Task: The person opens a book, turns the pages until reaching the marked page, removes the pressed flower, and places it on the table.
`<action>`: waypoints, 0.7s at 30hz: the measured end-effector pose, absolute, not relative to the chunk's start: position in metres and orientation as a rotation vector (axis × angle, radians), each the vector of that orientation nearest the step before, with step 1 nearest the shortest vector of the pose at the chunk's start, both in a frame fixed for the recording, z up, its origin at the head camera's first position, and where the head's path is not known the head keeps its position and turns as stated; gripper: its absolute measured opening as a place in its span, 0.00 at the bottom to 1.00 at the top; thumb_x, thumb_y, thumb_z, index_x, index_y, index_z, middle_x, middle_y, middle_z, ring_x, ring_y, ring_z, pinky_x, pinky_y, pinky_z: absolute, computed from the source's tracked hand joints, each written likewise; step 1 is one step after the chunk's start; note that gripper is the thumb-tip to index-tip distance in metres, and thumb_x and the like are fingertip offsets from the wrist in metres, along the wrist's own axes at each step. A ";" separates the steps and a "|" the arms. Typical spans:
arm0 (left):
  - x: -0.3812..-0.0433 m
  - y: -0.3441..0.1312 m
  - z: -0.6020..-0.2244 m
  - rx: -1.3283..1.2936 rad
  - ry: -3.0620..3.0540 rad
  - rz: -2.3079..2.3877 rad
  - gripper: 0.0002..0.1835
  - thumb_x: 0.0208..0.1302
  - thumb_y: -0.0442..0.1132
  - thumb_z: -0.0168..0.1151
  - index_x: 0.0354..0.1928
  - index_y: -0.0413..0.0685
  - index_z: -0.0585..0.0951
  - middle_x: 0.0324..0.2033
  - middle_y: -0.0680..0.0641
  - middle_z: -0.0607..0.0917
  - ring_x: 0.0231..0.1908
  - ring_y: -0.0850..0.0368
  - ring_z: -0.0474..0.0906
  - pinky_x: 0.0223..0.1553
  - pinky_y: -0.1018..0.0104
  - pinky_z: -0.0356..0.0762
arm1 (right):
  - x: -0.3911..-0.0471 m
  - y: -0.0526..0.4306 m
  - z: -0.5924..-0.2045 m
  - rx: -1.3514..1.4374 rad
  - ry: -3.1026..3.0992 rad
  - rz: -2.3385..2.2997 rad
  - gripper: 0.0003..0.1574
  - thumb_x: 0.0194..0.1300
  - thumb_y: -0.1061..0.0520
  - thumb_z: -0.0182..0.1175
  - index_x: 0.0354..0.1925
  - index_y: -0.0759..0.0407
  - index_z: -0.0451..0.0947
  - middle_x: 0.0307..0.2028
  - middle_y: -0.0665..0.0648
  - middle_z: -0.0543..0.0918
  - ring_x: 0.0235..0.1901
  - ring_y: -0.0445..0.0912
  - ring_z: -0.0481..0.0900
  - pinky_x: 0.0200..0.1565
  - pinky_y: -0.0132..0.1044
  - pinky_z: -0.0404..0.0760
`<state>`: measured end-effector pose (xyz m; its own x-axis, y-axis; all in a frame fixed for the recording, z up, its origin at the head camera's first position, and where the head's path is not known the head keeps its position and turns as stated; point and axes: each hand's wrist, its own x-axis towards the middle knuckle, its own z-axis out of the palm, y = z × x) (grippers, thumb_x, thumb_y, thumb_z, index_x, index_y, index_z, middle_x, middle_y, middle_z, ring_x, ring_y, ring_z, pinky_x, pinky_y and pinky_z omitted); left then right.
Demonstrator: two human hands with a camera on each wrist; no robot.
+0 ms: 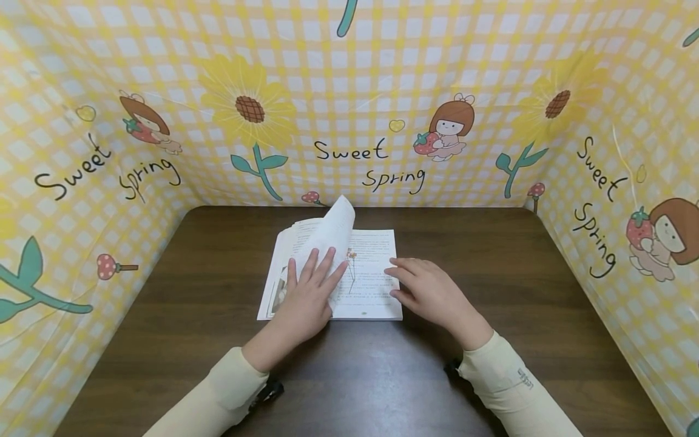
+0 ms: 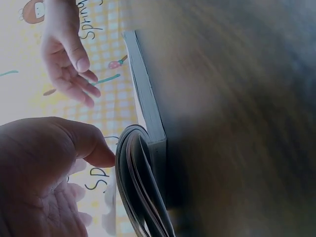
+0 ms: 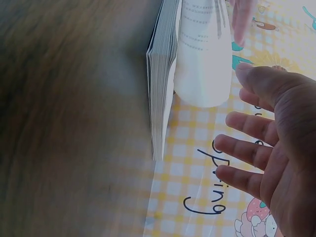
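Note:
An open book (image 1: 377,303) lies on the table, its right page flat and its left leaves arched up. One curling leaf (image 1: 338,221) rises near the middle. On the right page lies a thin-stemmed pressed flower (image 1: 352,256) with small orange blooms. My left hand (image 1: 311,291) rests on the curling leaf with its fingers spread. In the left wrist view, the thumb (image 2: 96,148) is against the bent leaves. Beside the book's right edge is my right hand (image 1: 431,291), fingers extended and holding nothing. From the right wrist, the book's thick page block (image 3: 160,98) shows edge-on.
The dark wooden table (image 1: 480,243) surrounds the book. Yellow checked cloth (image 1: 349,91) with flowers and lettering stands as walls at the back and both sides. A black strap (image 1: 267,391) shows under the left sleeve cuff.

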<state>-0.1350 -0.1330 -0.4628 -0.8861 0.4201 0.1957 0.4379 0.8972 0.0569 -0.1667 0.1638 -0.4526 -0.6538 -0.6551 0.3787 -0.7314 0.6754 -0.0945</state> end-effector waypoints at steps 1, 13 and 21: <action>-0.135 -0.134 -0.463 -0.657 -2.899 -0.170 0.44 0.60 0.33 0.59 0.80 0.59 0.60 0.82 0.47 0.47 0.81 0.39 0.39 0.72 0.25 0.36 | -0.167 0.164 -0.453 1.099 -2.578 0.342 0.25 0.68 0.47 0.69 0.60 0.54 0.81 0.63 0.59 0.81 0.61 0.55 0.80 0.64 0.52 0.76; -0.134 -0.148 -0.463 -0.628 -3.007 -0.316 0.38 0.63 0.36 0.57 0.78 0.56 0.66 0.81 0.46 0.54 0.80 0.37 0.46 0.71 0.24 0.43 | -0.167 0.163 -0.455 1.074 -2.617 0.316 0.26 0.68 0.46 0.69 0.60 0.54 0.81 0.63 0.59 0.81 0.62 0.55 0.79 0.64 0.53 0.76; -0.135 -0.155 -0.464 -0.590 -3.101 -0.419 0.34 0.66 0.40 0.56 0.75 0.52 0.69 0.79 0.43 0.59 0.78 0.35 0.52 0.69 0.24 0.50 | -0.167 0.162 -0.456 1.066 -2.635 0.292 0.26 0.68 0.45 0.68 0.60 0.54 0.82 0.63 0.59 0.81 0.61 0.54 0.80 0.63 0.52 0.76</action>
<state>-0.1354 -0.1547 -0.4638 -0.9304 0.3666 0.0069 0.3553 0.8966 0.2643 -0.1674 0.1616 -0.4561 -0.6872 -0.6453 0.3336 -0.7027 0.7069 -0.0801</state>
